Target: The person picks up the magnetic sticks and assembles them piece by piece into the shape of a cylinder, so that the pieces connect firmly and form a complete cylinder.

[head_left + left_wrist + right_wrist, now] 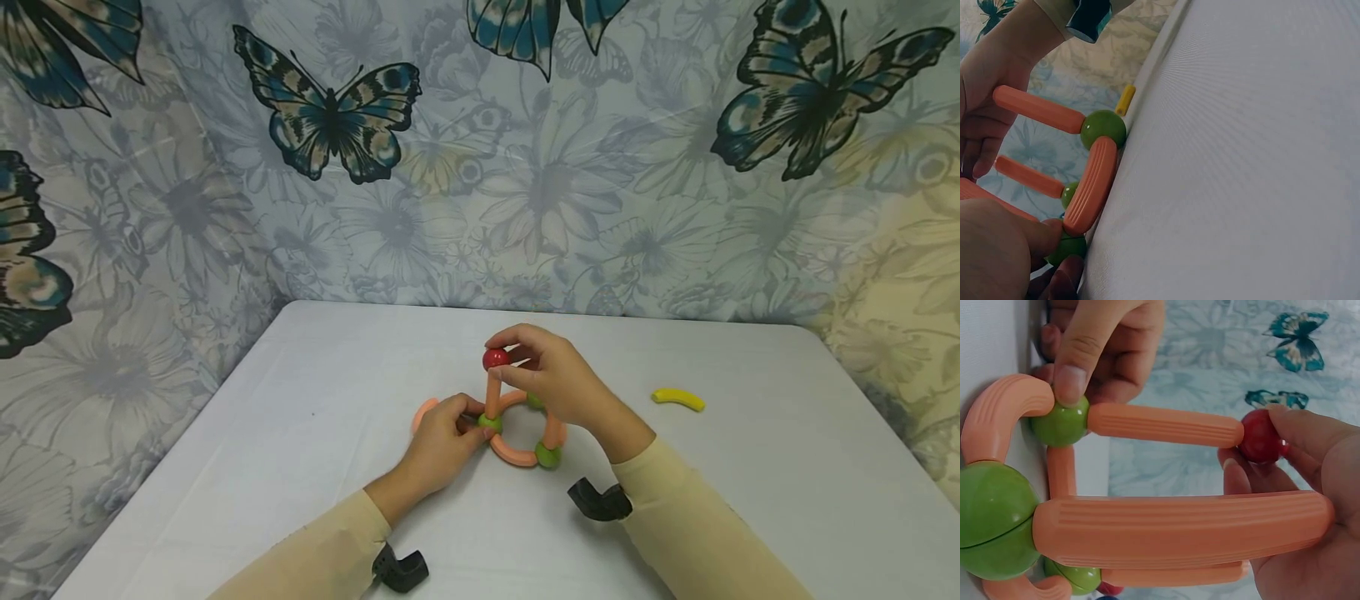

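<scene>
A ring of curved orange rods [514, 455] and green balls [548, 455] lies on the white table, with straight orange rods [1172, 528] standing up from the balls. My left hand [442, 443] pinches the green ball [1061, 424] at the ring's left side between thumb and fingers. Above that ball, my right hand [557, 377] holds a red ball [1260, 436] with thumb and fingertips, at the top end of an upright orange rod [1166, 424]. In the left wrist view, the pinched ball is partly hidden by my left thumb and fingers.
A curved yellow rod [678, 399] lies apart on the right side of the white table [300, 467]. Left of the ring, a curved orange rod [423, 410] shows partly behind my left hand. A butterfly-print cloth [480, 225] hangs behind the table.
</scene>
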Available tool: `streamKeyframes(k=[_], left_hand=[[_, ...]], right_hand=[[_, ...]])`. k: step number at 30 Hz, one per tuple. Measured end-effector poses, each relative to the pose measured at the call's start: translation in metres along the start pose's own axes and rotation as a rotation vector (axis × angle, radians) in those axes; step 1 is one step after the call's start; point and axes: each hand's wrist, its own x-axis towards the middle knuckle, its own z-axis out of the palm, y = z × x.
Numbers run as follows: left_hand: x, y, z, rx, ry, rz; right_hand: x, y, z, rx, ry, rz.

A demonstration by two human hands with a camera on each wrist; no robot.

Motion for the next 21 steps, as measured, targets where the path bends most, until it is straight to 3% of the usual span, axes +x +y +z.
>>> streamKeyframes(k=[13, 21], left_hand=[[0.000, -0.001, 0.000, -0.010, 0.005, 0.007], [-0.001, 0.000, 0.000, -0.027, 0.007, -0.010]], right_hand=[[0.001, 0.002, -0.004, -0.006, 0.021, -0.019], [-0.003, -0.001, -0.019, 0.012, 0.118, -0.065]])
